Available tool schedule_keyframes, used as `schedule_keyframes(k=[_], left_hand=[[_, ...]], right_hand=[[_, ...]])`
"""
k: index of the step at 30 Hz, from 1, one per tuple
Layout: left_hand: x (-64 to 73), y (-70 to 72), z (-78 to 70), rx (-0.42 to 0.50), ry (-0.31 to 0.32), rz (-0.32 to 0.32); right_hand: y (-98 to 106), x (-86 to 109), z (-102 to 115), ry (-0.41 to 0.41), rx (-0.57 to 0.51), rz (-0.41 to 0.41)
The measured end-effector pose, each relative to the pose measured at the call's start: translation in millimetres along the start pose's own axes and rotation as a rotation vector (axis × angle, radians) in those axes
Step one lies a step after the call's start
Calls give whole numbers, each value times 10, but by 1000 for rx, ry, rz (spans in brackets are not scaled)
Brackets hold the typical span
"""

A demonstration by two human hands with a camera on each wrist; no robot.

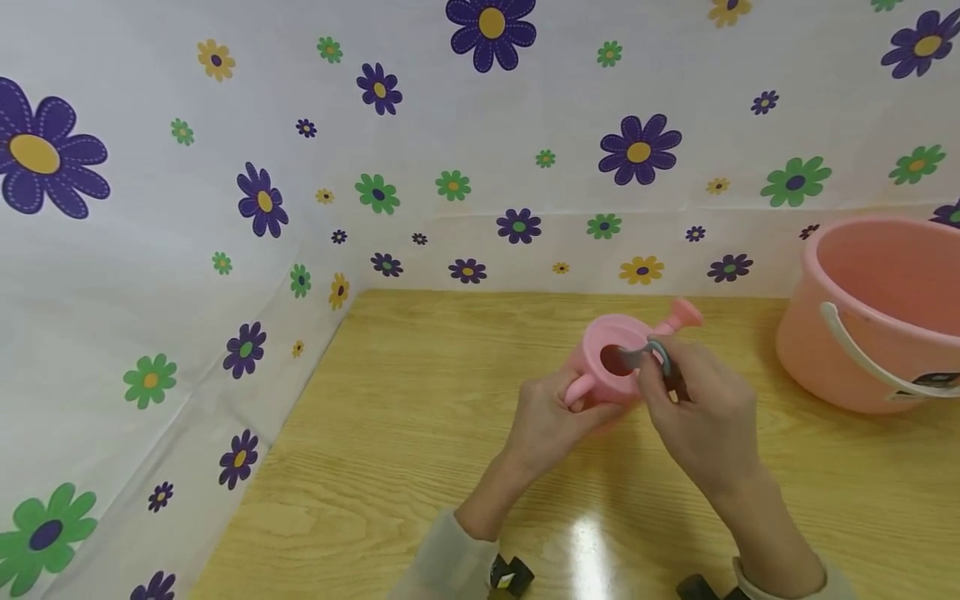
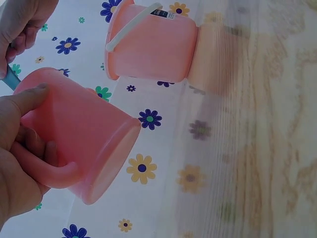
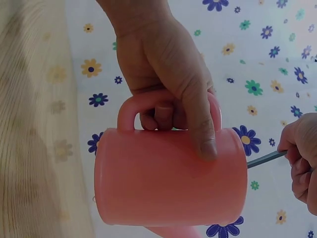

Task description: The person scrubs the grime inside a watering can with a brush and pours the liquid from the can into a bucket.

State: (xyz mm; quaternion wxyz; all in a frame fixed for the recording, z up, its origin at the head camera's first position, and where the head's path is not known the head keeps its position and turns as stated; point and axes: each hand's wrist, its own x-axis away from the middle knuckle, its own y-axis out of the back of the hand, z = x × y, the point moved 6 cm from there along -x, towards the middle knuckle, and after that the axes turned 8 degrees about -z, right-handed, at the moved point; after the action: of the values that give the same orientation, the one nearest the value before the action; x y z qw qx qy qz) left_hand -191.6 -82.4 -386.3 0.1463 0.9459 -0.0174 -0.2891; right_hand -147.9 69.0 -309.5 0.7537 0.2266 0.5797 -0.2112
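In the head view, a pink watering can (image 1: 597,333) is held up above the table, its open top tilted towards the camera and its sprinkler head to the right. My left hand (image 1: 546,421) grips its handle (image 3: 130,110), with the fingers curled through the loop and the thumb (image 3: 208,146) laid along the can's side. My right hand (image 1: 708,408) pinches a slim grey-blue tool (image 1: 634,357) whose far end dips into the can's opening. That inner end is hidden, so its kind cannot be told. The tool's shaft (image 3: 266,159) also shows in the right wrist view.
A larger pink bucket (image 1: 847,350) with a white handle (image 1: 862,358) stands on the wooden table (image 1: 390,400) at the right. A white sheet printed with flowers (image 1: 450,125) covers the walls behind and to the left.
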Motion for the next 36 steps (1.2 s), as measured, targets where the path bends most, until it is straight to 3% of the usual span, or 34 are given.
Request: schedule_keyframes(k=[6, 13, 18, 29, 36], left_hand=[[-18, -28, -29, -8, -16, 14], [0, -63, -27, -4, -11, 36], [9, -60, -28, -12, -27, 32], [4, -49, 5, 7, 1, 16], [4, -81, -5, 11, 0, 22]], right_hand=[[-27, 42, -42, 25, -2, -8], [-116, 148, -179, -60, 13, 85], [-119, 115, -167, -20, 54, 129], [-19, -17, -56, 65, 43, 65], [-77, 84, -197, -18, -1, 72]])
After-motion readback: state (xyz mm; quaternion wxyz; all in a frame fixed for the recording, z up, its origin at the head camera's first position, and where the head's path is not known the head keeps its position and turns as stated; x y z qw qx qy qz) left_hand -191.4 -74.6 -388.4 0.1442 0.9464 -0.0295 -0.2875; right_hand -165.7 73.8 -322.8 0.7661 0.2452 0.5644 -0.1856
